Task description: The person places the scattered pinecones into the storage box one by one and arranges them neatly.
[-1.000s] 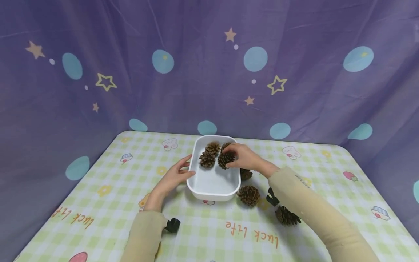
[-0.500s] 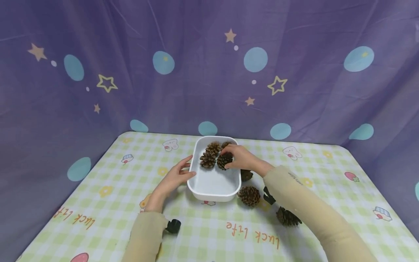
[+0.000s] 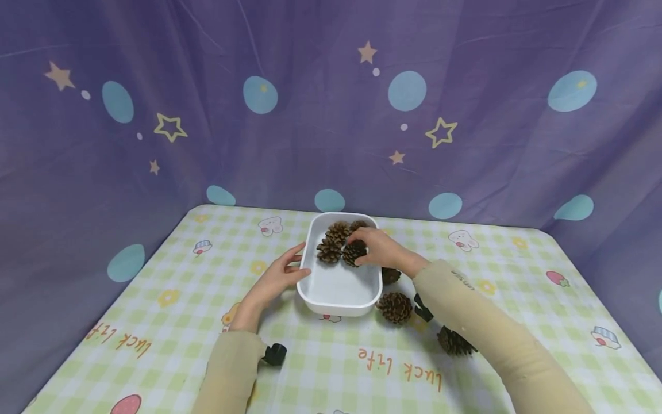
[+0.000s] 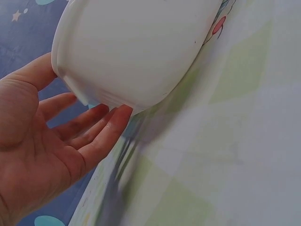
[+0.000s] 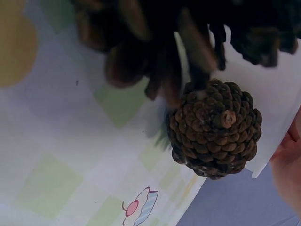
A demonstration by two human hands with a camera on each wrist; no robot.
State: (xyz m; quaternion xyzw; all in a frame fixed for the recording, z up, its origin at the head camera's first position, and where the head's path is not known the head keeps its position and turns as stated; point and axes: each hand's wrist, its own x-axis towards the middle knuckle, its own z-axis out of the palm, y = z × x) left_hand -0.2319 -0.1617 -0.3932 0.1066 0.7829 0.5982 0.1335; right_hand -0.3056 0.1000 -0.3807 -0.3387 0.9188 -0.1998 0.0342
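Our right hand (image 3: 380, 248) pinches a pine cone (image 3: 354, 253) inside the white tray (image 3: 338, 302), at its one o'clock corner. It looks light, brittle, prickly; best held around its middle. Our left hand (image 3: 276, 279) rests flat against the tray's wall on the worktop (image 3: 170, 322).

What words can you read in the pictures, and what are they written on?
"luck life", orange, upside down on the tablecloth near the front edge.
"luck life" again at its left edge.
Small dark print on the right sleeve: too small to read.
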